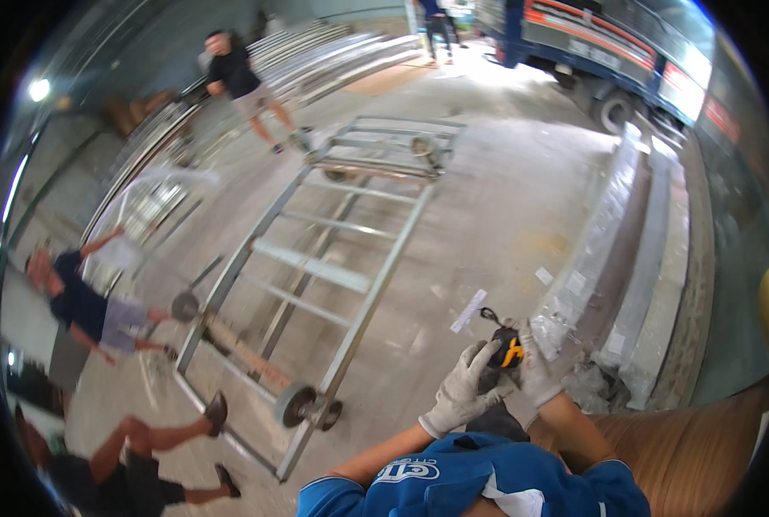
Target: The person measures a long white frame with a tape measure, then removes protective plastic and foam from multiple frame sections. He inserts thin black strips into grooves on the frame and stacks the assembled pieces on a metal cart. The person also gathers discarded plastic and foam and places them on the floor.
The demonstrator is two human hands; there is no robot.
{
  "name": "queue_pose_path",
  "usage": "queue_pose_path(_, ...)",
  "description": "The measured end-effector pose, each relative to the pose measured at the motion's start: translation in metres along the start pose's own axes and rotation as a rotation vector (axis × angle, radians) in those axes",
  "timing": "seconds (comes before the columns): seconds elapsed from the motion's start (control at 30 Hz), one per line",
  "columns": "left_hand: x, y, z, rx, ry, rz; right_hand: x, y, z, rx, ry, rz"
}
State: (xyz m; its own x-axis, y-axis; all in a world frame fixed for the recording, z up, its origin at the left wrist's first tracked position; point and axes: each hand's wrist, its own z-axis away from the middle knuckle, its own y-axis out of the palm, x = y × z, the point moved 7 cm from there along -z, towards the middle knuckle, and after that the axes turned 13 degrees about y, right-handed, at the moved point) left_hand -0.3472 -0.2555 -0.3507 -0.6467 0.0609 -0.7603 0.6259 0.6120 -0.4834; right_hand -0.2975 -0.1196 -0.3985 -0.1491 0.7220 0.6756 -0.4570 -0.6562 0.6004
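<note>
The left hand point(464, 389), in a pale fabric glove, is curled against the left side of a rounded black-and-yellow tape measure point(511, 351); the similarly gloved right hand point(536, 369) holds its right side. Neither is nearer; its black cord loop point(489, 314) points far-left.

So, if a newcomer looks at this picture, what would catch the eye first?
Probably the large wheeled metal frame, stretched across the middle of the picture. Next, right of centre and low, the small black-and-yellow tool held between the gloved left hand and right hand. A truck stands at the upper right.
</note>
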Motion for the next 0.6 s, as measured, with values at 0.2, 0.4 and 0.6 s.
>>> queue_pose_path(0.2, 0.077, 0.064, -0.16, 0.148, -0.117, 0.034, 0.082, -0.062, -0.07, 0.037, 0.011, -0.08)
queue_pose_path(0.4, 0.174, 0.067, -0.277, 0.085, -0.487, 0.757, 0.2, -0.094, -0.16, 0.041, 0.09, 0.439)
queue_pose_path(0.6, 0.282, 0.07, -0.393, -0.043, -0.683, 1.26, 0.321, -0.108, -0.293, -0.235, -0.44, 1.363)
